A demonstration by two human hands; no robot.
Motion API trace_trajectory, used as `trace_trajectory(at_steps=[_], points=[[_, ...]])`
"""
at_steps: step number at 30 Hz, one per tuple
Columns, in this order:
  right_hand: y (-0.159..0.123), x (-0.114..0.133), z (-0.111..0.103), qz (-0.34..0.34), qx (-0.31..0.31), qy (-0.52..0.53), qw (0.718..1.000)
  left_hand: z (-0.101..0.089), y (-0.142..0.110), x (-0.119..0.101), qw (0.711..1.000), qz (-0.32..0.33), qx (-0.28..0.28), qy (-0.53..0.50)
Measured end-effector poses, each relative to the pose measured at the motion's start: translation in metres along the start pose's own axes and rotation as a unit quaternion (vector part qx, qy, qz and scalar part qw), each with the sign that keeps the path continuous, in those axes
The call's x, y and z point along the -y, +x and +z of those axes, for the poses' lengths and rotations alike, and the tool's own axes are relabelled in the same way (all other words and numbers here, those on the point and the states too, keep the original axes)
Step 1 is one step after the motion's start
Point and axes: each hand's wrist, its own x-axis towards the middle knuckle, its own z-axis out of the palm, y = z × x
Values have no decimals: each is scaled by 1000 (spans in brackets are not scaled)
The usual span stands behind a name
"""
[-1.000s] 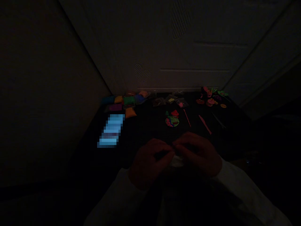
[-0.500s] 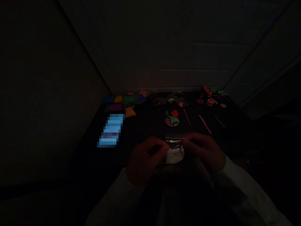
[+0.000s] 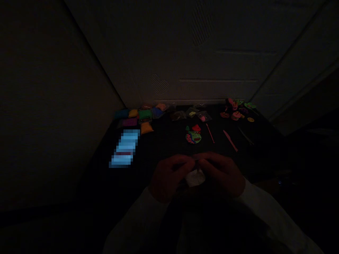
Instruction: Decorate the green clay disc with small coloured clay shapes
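Both hands meet at the near edge of a dark table, pinching the upper part of a small clear bag of white clay (image 3: pixel 195 178). My left hand (image 3: pixel 169 176) has its thumb and fingers closed on the bag's left side. On the other side my right hand (image 3: pixel 224 173) is closed on it too, fingertips nearly touching the left ones. The bag's top is mostly hidden behind the fingers. Just beyond lies a round green clay piece (image 3: pixel 193 137) with pink, blue and brown details, a red lump (image 3: pixel 196 127) at its upper edge.
A lit phone (image 3: pixel 125 148), blurred out, lies at left. Behind it are several colored clay bags, including a green one (image 3: pixel 145 114) and an orange one (image 3: pixel 146 127). A pink stick (image 3: pixel 210 133) and pink plastic knife (image 3: pixel 230 140) lie to the right. Colorful clay pieces (image 3: pixel 236 115) sit far right.
My hands have drawn closer together over the bag's top, covering most of its clear part. The white clay end now looks more tilted.
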Motion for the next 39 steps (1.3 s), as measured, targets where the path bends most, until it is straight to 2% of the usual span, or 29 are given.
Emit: trace_trajectory(at_steps=[3,6,10,13,16,18,21,25,28,31,34,39], points=[[-3,-7,5,19,12,66,998,0,5,7,998,24,-55,-25],[-6,-15,9,42,37,44,997,-1,8,17,991,26,-96,-85],[-6,-15,8,39,28,-54,997,-6,10,16,992,13,-81,-96],[-6,-9,5,2,16,-133,991,-12,10,3,998,14,-60,-23],[-7,-6,3,-21,15,-175,984,-17,9,-6,996,56,-30,69],[-7,-6,2,-17,19,-175,984,-16,9,-4,994,78,-33,65],[-7,-11,3,15,19,-120,993,-12,9,5,994,71,-78,22],[-4,-18,6,68,-2,22,997,-4,7,14,992,61,-112,-6],[-2,-20,7,102,-20,143,984,0,6,14,988,68,-136,-40],[-1,-23,6,141,-13,248,958,1,5,12,980,81,-172,-56],[0,-26,5,153,1,278,948,4,3,9,974,97,-202,-18],[0,-24,2,172,11,232,957,13,-6,7,944,124,-285,114]])
